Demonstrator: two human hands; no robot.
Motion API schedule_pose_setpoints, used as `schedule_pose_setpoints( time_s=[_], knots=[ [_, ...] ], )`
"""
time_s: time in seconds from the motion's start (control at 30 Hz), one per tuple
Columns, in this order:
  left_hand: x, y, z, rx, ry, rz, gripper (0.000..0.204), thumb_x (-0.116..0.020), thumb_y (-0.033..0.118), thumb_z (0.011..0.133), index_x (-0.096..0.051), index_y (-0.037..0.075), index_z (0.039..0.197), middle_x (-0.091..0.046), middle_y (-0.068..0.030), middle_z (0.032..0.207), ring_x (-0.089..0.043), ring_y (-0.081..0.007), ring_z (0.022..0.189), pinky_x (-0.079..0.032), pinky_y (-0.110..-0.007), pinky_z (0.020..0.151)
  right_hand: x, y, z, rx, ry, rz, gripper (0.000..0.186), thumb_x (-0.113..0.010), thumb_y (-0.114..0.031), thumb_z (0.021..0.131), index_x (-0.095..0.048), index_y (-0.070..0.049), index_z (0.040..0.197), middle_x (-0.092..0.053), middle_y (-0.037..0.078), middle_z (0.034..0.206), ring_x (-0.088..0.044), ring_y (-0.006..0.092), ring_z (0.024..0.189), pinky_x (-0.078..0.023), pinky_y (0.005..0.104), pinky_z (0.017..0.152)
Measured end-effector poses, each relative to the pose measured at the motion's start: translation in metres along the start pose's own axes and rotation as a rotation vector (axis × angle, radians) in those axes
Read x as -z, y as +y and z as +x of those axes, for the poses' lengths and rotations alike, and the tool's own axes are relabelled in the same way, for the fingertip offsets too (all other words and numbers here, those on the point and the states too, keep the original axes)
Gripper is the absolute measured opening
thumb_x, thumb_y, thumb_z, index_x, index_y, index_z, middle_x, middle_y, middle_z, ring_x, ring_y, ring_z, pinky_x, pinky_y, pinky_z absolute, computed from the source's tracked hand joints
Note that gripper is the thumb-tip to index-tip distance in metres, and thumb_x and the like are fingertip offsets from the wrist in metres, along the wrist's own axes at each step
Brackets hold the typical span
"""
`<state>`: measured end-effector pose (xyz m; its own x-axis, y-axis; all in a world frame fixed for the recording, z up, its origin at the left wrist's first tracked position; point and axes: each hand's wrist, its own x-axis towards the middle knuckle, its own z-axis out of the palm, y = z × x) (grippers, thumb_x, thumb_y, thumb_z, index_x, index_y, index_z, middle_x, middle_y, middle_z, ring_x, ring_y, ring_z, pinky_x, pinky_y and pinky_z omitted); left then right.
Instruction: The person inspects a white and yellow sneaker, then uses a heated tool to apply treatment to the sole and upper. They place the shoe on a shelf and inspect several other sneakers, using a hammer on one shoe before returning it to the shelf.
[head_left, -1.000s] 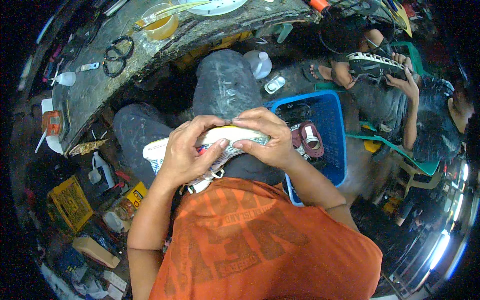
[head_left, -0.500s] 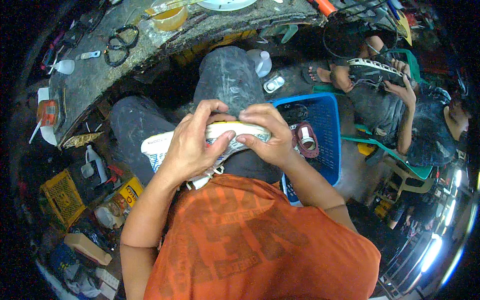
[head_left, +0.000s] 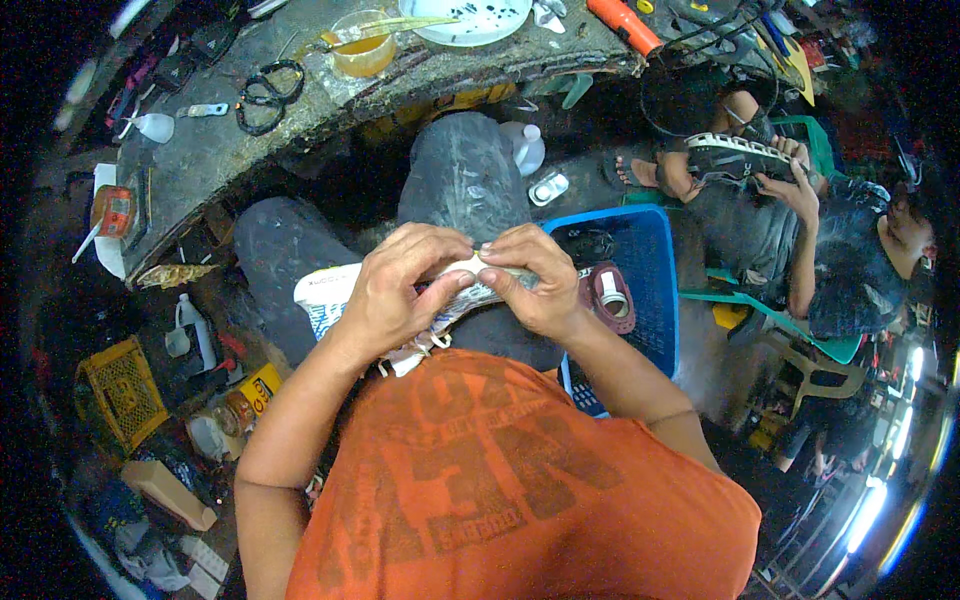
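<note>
A white shoe (head_left: 325,288) with blue printed patterns and loose laces lies on its side across my lap, its sole edge turned away from me. My left hand (head_left: 408,285) wraps round its middle, thumb on the near side and fingers over the sole edge. Close beside it, my right hand (head_left: 532,282) pinches the shoe's right part, also between thumb and fingers. The fingertips of both hands almost meet at the sole edge. Most of the shoe's middle is hidden under my hands.
A blue basket (head_left: 655,290) holding a maroon shoe (head_left: 610,298) stands at my right. Ahead, a worn bench (head_left: 200,140) carries a cup of amber liquid (head_left: 362,55), a white plate (head_left: 470,22) and an orange tool (head_left: 625,25). A co-worker at right holds a dark shoe (head_left: 735,160).
My hands have drawn closer together along the sole edge, the fingertips now nearly touching. The pale, yellow-edged strip seen between them is mostly covered. The view has shifted slightly.
</note>
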<state>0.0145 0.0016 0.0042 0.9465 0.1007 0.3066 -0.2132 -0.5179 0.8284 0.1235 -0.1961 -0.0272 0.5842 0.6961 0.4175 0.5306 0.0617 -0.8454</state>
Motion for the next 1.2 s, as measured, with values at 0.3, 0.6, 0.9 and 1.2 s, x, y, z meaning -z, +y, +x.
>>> schedule_pose_setpoints(
  time_s=[0.3,0.6,0.9,1.2],
  knots=[
    [-0.013,-0.006,-0.003,-0.126,0.029,0.157,0.017,-0.078,0.004,0.084,-0.07,0.002,0.099,-0.072,-0.0137,0.1,-0.069,-0.0303,0.092,-0.055,-0.039,0.078,-0.01,0.007,-0.001,0.047,0.032,-0.069,0.022,-0.081,-0.006,0.083,-0.075,-0.002,0.104,-0.073,0.012,0.096,-0.07,0.0288,0.091,-0.055,0.0384,0.082],
    [0.003,0.002,-0.019,-0.017,0.125,0.116,0.039,-0.081,0.01,0.083,-0.067,0.003,0.119,-0.073,-0.0146,0.111,-0.068,-0.0363,0.102,-0.054,-0.043,0.088,0.002,-0.02,0.01,-0.002,-0.05,-0.131,0.045,-0.085,-0.018,0.081,-0.073,-0.005,0.123,-0.069,0.013,0.117,-0.067,0.0307,0.105,-0.053,0.0403,0.09],
    [-0.006,-0.006,-0.025,-0.08,0.106,0.276,0.015,-0.074,0.007,0.086,-0.069,0.003,0.1,-0.068,-0.0118,0.099,-0.064,-0.032,0.092,-0.05,-0.042,0.081,-0.014,-0.002,0.003,0.015,-0.069,-0.225,0.027,-0.08,-0.017,0.086,-0.077,-0.009,0.112,-0.072,0.011,0.102,-0.067,0.0295,0.097,-0.053,0.0396,0.084],
    [-0.003,0.006,-0.03,0.114,0.199,0.158,0.034,-0.077,0.029,0.089,-0.069,0.004,0.111,-0.071,-0.0151,0.109,-0.067,-0.0359,0.101,-0.049,-0.044,0.087,0.021,-0.01,0.057,-0.577,-0.542,0.205,0.039,-0.056,-0.035,0.108,-0.075,-0.005,0.123,-0.069,0.008,0.11,-0.063,0.0173,0.107,-0.049,0.0334,0.096]
  ],
)
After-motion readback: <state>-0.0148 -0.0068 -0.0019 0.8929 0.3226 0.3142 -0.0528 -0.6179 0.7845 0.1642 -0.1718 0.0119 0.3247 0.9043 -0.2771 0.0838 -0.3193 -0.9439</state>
